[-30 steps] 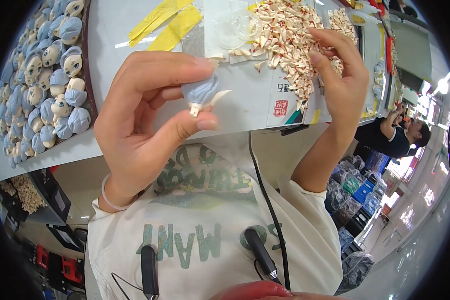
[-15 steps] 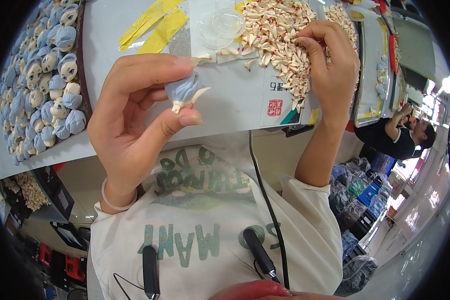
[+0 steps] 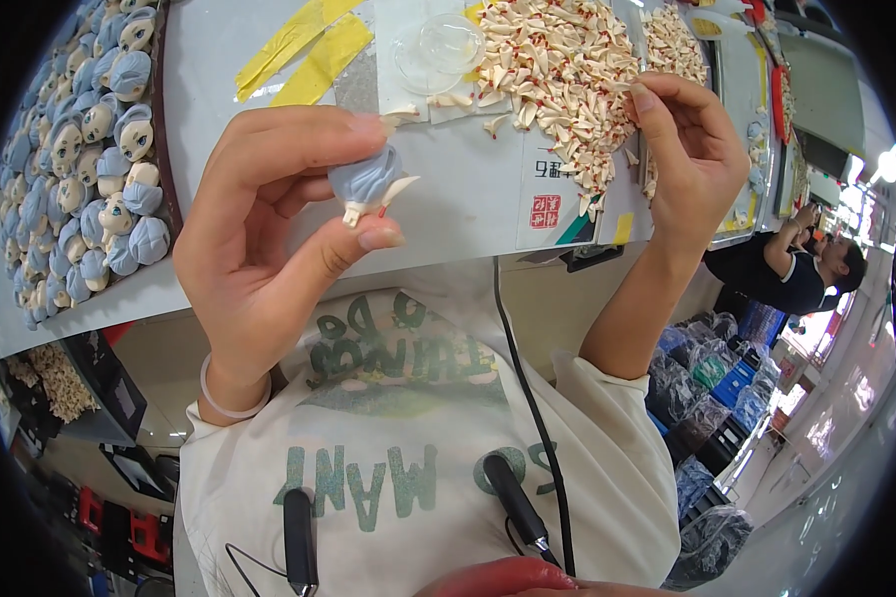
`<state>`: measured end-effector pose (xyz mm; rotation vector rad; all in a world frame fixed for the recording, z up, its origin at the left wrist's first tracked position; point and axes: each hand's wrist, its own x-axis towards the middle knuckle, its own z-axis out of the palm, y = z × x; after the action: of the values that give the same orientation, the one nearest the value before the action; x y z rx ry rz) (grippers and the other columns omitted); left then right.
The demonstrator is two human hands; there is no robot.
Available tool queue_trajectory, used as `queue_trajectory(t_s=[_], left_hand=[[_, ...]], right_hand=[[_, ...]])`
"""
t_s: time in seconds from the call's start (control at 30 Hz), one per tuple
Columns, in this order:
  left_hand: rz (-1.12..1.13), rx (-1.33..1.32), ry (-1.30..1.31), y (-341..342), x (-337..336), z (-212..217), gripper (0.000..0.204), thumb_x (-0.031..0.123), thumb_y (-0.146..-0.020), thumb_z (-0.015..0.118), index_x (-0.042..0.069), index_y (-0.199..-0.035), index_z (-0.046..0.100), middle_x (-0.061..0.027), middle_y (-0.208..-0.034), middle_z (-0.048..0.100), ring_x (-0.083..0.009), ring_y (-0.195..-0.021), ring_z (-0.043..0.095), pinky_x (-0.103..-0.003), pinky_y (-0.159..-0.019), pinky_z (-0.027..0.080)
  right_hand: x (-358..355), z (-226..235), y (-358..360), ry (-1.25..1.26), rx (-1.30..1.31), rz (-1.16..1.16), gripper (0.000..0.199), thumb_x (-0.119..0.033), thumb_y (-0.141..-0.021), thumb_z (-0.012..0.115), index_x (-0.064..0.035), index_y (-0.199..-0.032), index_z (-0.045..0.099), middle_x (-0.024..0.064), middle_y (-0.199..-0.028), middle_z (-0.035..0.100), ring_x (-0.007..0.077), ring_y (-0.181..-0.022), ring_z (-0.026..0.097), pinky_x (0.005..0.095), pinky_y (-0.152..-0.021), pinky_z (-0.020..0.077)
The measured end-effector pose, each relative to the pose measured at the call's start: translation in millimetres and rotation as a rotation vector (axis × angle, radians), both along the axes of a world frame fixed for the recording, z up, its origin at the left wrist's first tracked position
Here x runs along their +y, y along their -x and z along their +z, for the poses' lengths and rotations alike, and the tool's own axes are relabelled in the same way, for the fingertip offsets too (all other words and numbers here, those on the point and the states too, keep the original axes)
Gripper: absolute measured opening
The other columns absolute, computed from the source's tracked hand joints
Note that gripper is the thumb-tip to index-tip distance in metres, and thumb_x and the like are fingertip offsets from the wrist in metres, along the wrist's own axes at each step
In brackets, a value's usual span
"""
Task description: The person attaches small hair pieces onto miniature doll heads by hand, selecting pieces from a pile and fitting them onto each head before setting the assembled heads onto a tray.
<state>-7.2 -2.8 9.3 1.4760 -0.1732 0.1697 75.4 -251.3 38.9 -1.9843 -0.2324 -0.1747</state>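
My left hand (image 3: pixel 244 214) is closed round a small doll head (image 3: pixel 366 179) with moulded blue hair, held up over the near edge of the table. A pointed cream ear piece with a red tip (image 3: pixel 398 189) sticks out from the head's side, and another cream point shows by my index fingertip. My right hand (image 3: pixel 695 164) is at the right edge of a heap of small cream ear pieces with red tips (image 3: pixel 558 90). Its thumb and index finger are pinched together; anything between them is too small to make out.
Rows of blue-haired doll heads (image 3: pixel 95 189) fill a tray at the left. Yellow tape strips (image 3: pixel 304 55) and a clear round dish (image 3: pixel 451 45) lie on the table (image 3: pixel 438 214). Beyond the heap lie more ear pieces (image 3: pixel 675 45). Another person (image 3: pixel 786 274) sits far right.
My right hand has moved right and slightly nearer, from over the heap to its right edge. My left hand with the doll head has hardly moved.
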Motion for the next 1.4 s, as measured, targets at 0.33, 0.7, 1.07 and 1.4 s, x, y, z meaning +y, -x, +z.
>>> queue_trajectory(t_s=[0.33, 0.7, 1.07, 1.4], left_hand=[[-0.028, -0.02, 0.003, -1, 0, 0, 0.035, 0.002, -0.07, 0.065, -0.004, -0.1, 0.049, -0.0164, -0.102, 0.049, -0.0215, -0.087, 0.056, -0.03, -0.077, 0.049], [-0.043, -0.012, 0.015, 0, 2, 1, 0.036, 0.003, -0.069, 0.066, -0.004, -0.1, 0.049, -0.0164, -0.101, 0.049, -0.0215, -0.088, 0.056, -0.03, -0.075, 0.049], [-0.112, -0.161, 0.005, -6, 11, -7, 0.035, 0.008, -0.07, 0.066, -0.002, -0.1, 0.05, -0.0166, -0.101, 0.05, -0.0243, -0.089, 0.055, -0.029, -0.074, 0.046], [-0.085, -0.018, 0.222, -6, 11, -7, 0.029, 0.011, -0.074, 0.063, 0.002, -0.097, 0.049, -0.0158, -0.101, 0.048, -0.0246, -0.089, 0.055, -0.024, -0.067, 0.048]], right_hand=[[10, 4, -1, 0.53, -0.229, 0.147, 0.015, 0.003, -0.067, 0.061, -0.0016, -0.082, 0.061, 0.0072, -0.078, 0.059, 0.0134, -0.066, 0.056, 0.023, -0.06, 0.0439], [8, 0, -1, 0.148, -0.164, 0.064, 0.003, 0.003, -0.071, 0.059, 0.0016, -0.074, 0.058, 0.0078, -0.081, 0.06, 0.0097, -0.069, 0.055, 0.0202, -0.061, 0.0441], [10, 11, 2, -0.226, -0.024, 0.308, 0.013, 0.01, -0.071, 0.058, 0.0069, -0.083, 0.059, 0.0122, -0.082, 0.059, 0.0151, -0.072, 0.058, 0.0218, -0.064, 0.0478], [30, 11, -2, -0.393, 0.016, 0.512, 0.014, 0.007, -0.069, 0.062, 0.0049, -0.081, 0.054, 0.0162, -0.077, 0.058, 0.0174, -0.065, 0.057, 0.0232, -0.057, 0.0485]])
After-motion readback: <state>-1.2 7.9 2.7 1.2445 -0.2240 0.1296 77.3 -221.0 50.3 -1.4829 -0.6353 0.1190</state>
